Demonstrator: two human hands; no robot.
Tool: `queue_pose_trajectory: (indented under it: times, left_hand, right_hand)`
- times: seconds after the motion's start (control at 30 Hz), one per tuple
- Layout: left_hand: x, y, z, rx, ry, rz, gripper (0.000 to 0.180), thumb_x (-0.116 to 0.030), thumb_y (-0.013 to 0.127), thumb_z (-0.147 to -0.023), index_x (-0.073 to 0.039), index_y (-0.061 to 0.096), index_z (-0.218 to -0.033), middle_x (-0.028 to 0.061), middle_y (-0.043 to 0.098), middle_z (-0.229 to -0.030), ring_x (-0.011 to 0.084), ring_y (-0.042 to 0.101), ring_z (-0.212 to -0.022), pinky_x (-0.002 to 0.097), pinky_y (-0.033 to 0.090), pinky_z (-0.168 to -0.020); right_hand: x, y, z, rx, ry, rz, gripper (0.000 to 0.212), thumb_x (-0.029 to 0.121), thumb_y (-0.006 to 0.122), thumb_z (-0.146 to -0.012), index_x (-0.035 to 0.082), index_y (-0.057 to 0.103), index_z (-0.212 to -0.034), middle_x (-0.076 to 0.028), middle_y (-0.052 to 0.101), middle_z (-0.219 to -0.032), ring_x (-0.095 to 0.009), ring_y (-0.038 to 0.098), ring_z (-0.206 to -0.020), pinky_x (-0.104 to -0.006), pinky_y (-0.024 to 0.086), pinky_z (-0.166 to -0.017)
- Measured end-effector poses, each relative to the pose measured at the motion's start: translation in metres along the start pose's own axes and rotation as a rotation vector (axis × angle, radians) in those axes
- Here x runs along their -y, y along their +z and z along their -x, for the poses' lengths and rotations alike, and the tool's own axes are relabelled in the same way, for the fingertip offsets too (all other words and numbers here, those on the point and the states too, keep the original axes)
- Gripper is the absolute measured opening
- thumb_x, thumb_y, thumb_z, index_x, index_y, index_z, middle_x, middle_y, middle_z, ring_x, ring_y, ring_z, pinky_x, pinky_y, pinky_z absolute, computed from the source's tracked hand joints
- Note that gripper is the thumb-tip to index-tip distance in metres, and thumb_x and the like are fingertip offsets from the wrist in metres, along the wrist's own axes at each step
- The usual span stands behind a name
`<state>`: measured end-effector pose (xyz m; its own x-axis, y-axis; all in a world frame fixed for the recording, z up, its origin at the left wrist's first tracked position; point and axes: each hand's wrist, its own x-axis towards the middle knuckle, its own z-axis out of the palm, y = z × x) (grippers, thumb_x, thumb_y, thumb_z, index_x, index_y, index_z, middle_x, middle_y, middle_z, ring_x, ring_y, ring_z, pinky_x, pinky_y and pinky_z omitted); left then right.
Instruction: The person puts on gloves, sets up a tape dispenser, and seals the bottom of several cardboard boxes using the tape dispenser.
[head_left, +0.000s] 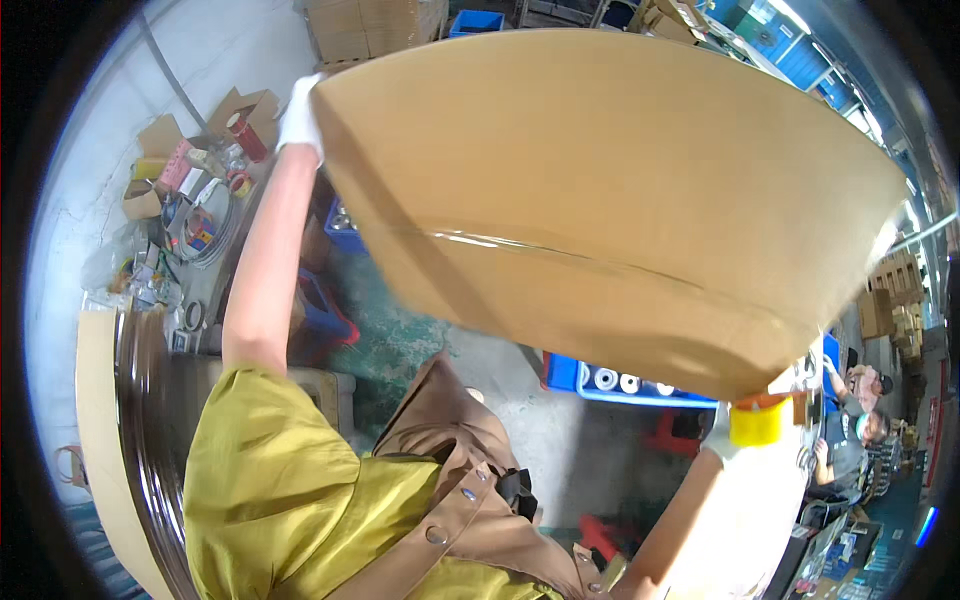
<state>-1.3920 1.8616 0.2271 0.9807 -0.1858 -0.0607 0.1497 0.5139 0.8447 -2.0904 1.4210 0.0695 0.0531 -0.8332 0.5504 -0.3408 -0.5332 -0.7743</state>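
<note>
A large brown cardboard box point(600, 180) spans the upper middle, tilted up in front of me. A shiny strip, like clear tape, runs along the crease low on its face. My left hand point(300, 118), in a white glove, is closed on the box's upper left corner; its fingertips are partly hidden. Low on the right, my white-gloved right hand point(722, 440) is closed on a short yellow cylinder that looks like a roll of tape point(757, 422), right beside the box's lower right corner. Most of that hand's fingers are hidden.
Below the box stands a blue crate point(640, 385) holding several round metal parts. A cluttered bench point(205, 225) with cable coils and small boxes lines the left wall. Red stools point(678, 432) stand on the floor. Two other people point(850, 450) sit at the far right.
</note>
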Motion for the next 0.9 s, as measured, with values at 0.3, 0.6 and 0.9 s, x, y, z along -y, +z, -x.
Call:
queue_pose_trajectory:
  times: [0.3,0.6,0.9]
  left_hand:
    - [-0.007,-0.219,-0.104,-0.239,-0.025,-0.024,0.044,-0.042,0.057,-0.089,-0.007,0.063,-0.115,0.0063,0.067,-0.111,0.0247,0.063,-0.102,0.0382,0.047,-0.091]
    - [0.070,-0.292,-0.117,-0.788,0.177,-1.011,0.064,-0.047,0.065,-0.085,0.004,0.058,-0.125,0.0184,0.065,-0.119,0.0327,0.064,-0.103,0.0425,0.050,-0.092]
    - [0.354,-0.213,-0.015,-0.380,-0.473,-1.784,0.075,-0.049,0.065,-0.084,-0.005,0.044,-0.141,0.0182,0.051,-0.140,0.0338,0.052,-0.126,0.0427,0.044,-0.105]
  right_hand:
    - [0.053,0.300,-0.005,0.274,0.827,-0.824,0.037,0.026,0.049,-0.097,0.004,0.052,-0.126,-0.010,0.063,-0.113,-0.027,0.065,-0.098,-0.0392,0.054,-0.081]
    - [0.028,0.432,0.075,0.240,0.971,-0.533,0.019,0.017,0.067,-0.074,-0.001,0.065,-0.072,-0.006,0.063,-0.070,-0.016,0.060,-0.064,-0.0302,0.046,-0.059]
    - [-0.016,0.219,0.252,0.311,1.293,-0.230,0.025,0.021,0.069,-0.071,-0.004,0.068,-0.078,-0.007,0.064,-0.071,-0.015,0.060,-0.063,-0.0299,0.046,-0.058]
